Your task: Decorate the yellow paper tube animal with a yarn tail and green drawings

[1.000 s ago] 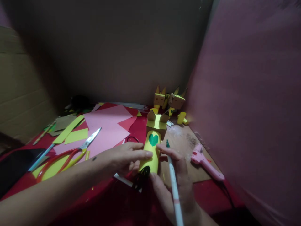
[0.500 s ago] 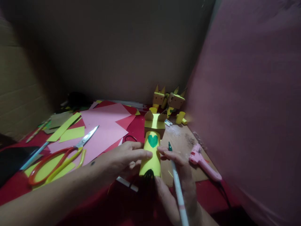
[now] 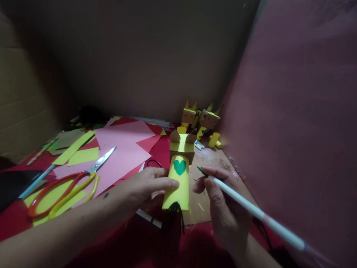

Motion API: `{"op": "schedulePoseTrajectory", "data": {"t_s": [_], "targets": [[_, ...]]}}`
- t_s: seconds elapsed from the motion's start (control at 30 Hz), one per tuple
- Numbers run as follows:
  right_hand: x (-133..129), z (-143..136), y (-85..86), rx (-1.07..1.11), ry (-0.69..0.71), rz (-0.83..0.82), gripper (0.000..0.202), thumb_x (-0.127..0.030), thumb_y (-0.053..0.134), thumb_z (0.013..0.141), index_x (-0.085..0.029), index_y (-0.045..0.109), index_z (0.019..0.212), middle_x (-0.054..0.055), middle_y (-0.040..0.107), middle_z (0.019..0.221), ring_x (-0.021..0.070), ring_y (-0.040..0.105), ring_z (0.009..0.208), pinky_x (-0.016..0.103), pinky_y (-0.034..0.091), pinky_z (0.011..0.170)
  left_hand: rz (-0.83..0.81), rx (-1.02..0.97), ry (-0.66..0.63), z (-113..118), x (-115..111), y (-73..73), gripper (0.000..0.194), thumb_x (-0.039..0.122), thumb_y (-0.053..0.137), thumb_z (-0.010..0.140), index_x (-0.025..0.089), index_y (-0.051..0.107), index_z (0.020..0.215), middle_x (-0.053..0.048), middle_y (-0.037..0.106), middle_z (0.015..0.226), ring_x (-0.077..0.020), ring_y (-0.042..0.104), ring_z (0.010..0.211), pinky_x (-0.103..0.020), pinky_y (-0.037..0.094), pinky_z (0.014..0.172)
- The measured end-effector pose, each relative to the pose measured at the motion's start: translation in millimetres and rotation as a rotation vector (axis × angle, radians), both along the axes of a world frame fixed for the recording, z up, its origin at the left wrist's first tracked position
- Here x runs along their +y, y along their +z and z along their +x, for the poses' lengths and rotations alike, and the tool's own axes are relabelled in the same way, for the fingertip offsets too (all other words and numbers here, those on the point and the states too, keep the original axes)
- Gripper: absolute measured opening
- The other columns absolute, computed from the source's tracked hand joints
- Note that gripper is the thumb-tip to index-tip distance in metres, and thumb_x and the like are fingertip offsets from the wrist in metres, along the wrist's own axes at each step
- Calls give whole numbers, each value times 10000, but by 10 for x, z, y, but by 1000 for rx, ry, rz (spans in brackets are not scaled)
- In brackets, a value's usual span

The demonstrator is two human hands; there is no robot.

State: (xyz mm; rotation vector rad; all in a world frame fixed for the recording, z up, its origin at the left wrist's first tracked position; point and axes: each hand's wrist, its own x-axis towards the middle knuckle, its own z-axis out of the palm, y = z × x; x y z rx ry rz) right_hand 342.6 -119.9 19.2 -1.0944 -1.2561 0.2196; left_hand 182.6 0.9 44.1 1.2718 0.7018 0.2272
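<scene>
Gap btwn tube (image 3: 178, 191) & pen (image 3: 242, 200) — scissors (image 3: 80, 191) block L.

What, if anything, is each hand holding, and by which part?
The left hand holds the yellow tube by its side, below the green heart. The right hand grips the white marker near its green tip.

no readable text, brand or number. only clear sign: a solid green heart (image 3: 179, 167), near the upper edge of the yellow tube (image 3: 178, 191). smaller dark green mark (image 3: 203, 131), heart-like, on a figure (image 3: 209, 119) behind; too small to be sure.
</scene>
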Motion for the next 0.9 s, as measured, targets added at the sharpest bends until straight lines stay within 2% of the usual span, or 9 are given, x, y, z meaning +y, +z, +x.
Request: {"op": "schedulePoseTrajectory", "data": {"t_s": [0.1, 0.23, 0.3, 0.4, 0.5, 0.73, 0.8, 0.9], "targets": [[28, -39, -25, 49, 54, 3, 186, -220, 580, 1048, -310, 678, 1178, -54, 700, 747, 82, 681, 647, 159, 567, 636, -16, -13, 5, 3, 3, -6, 299, 437, 793, 729, 168, 696, 814, 71, 458, 516, -61, 251, 433, -246, 106, 427], [56, -110, -42, 109, 104, -10, 157, -201, 564, 1049, -309, 634, 1138, -42, 662, 798, 79, 613, 628, 158, 541, 613, -27, 4, 15, 11, 10, -20, 304, 439, 815, 700, 188, 646, 727, 79, 429, 481, -69, 279, 427, -235, 149, 423], [58, -135, -52, 118, 123, -2, 160, -186, 536, 1058, -310, 605, 1131, -57, 615, 750, 80, 587, 596, 152, 522, 576, -29, 11, 8, 14, 12, -29, 310, 449, 817, 693, 186, 656, 731, 66, 466, 494, -76, 326, 433, -228, 185, 430], [40, -152, -85, 85, 79, -6, 167, -169, 518, 1060, -305, 591, 1125, -70, 564, 700, 79, 563, 559, 140, 495, 529, -52, 17, 19, 16, 4, -31, 344, 468, 816, 680, 171, 718, 825, 23, 570, 583, -89, 405, 472, -224, 236, 457], [16, -146, -113, 34, 30, -17, 165, -164, 521, 1052, -300, 592, 1113, -72, 549, 690, 74, 548, 531, 132, 479, 498, -52, 18, 11, 15, -10, -18, 354, 466, 800, 689, 168, 743, 873, 21, 572, 592, -94, 399, 478, -231, 243, 462], [-17, -134, -122, -119, -84, 1, 196, -131, 600, 983, -283, 624, 1105, -47, 693, 773, 91, 662, 568, 166, 551, 550, -25, 45, 19, 27, -1, -12, 310, 460, 789, 659, 195, 635, 704, 47, 498, 516, -90, 354, 447, -242, 208, 447], [-23, -134, -134, -146, -84, 17, 203, -121, 607, 966, -274, 630, 1097, -44, 691, 768, 97, 652, 559, 186, 547, 550, -22, 54, 16, 32, 8, -22, 322, 463, 798, 645, 197, 621, 694, 44, 509, 523, -92, 364, 452, -245, 215, 449], [-23, -125, -150, -181, -58, 54, 231, -96, 585, 951, -263, 624, 1106, -26, 674, 790, 129, 674, 650, 230, 573, 614, -34, 50, 8, 32, 24, -31, 358, 493, 815, 633, 200, 621, 702, 48, 510, 527, -93, 367, 454, -252, 218, 448]]}}
